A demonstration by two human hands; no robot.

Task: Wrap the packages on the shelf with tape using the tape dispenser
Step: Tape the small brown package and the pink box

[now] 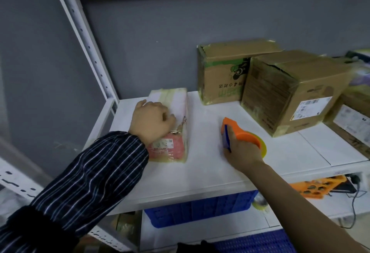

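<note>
- Grey wall (160,42) closes off the background of the head view, and a white shelf (210,162) of a metal rack runs across the middle of the frame.
- A small package (176,102), pink and white and already crossed by bands of yellowish tape, lies at the centre left of the shelf.
- The left hand (151,121), coming out of a striped sleeve (90,176), is laid on top of the small package with its fingers curled down onto it, so that the package is held in place.
- The right hand (240,154) is clamped round the orange tape dispenser (243,134), which is set on the bare shelf at the centre right, apart from the small package; a yellowish tape roll (263,148) shows at its rear.
- The two hands are kept well apart, with open shelf between them.
- Two cardboard boxes (220,72) (290,92) stand against the wall in the upper right, touching each other, and a third box (352,120) is cut off by the right edge.
- A blue crate (200,208) is seen on the level below, at the bottom centre.
- The step in hand is judged to be the readying of the small package for taping: it is steadied, but no tape is seen stretched between dispenser and package.
- The next move would call for the dispenser to be carried leftward to the package, its tape end pressed on, and the package kept pinned while the tape is drawn across.
</note>
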